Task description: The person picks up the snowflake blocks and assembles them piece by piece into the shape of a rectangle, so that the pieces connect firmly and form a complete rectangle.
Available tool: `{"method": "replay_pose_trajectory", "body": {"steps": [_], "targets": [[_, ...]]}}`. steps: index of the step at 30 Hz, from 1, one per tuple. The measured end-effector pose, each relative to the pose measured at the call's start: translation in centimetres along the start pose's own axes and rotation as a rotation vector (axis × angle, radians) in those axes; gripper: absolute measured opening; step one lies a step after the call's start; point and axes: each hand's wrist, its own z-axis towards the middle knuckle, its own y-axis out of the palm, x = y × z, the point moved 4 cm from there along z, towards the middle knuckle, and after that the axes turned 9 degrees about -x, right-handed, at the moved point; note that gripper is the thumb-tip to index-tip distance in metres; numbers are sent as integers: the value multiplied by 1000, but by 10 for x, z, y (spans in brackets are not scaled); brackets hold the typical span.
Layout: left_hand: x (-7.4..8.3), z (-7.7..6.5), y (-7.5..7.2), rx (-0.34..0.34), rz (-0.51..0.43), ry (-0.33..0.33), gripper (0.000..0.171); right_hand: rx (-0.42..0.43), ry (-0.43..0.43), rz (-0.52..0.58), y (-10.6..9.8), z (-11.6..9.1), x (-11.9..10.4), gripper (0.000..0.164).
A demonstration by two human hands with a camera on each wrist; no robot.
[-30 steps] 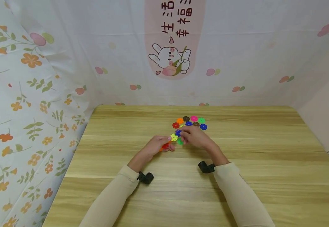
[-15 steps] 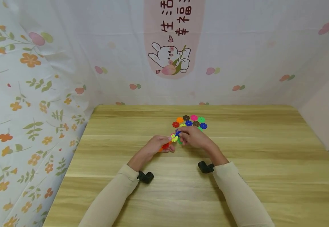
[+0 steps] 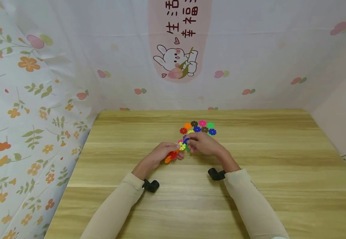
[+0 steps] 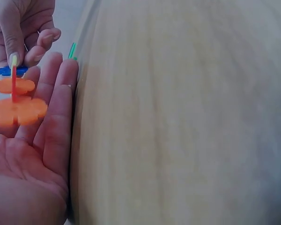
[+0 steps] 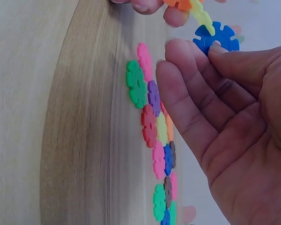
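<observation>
My left hand (image 3: 161, 152) holds a short chain of slotted, flower-shaped plastic discs. A yellow disc (image 3: 181, 146) is at its far end, with a red disc (image 3: 173, 155) behind it and an orange disc (image 4: 18, 112) at the near end. In the left wrist view the discs sit crosswise in one another, above the fingers. My right hand (image 3: 204, 142) pinches a blue disc (image 5: 206, 42) between thumb and forefinger. In the right wrist view the yellow disc's edge meets the blue disc at its rim. The thumb covers part of the blue disc.
Beyond the hands, several loose discs lie flat on the wooden table (image 3: 116, 199), among them a pink disc (image 3: 202, 123), a red disc (image 3: 183, 130) and a brown disc (image 3: 194, 123). A patterned cloth (image 3: 125, 59) hangs behind the table.
Both hands stay close together in nearly the same place. The chain has tilted a little, and its orange end disc shows more below the left hand. The view has shifted slightly.
</observation>
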Motion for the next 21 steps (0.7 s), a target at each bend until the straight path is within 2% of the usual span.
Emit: {"method": "replay_pose_trajectory", "body": {"steps": [8,14,21], "targets": [[1,0,2,3,-41,-2,29,-15,-25,30,4,1,-3,19],[1,0,3,12,-62,-2,26,25,49,61,0,-1,1,25],[0,0,2,36,-54,-13,23,75,112,51,-5,-3,10,24]]}}
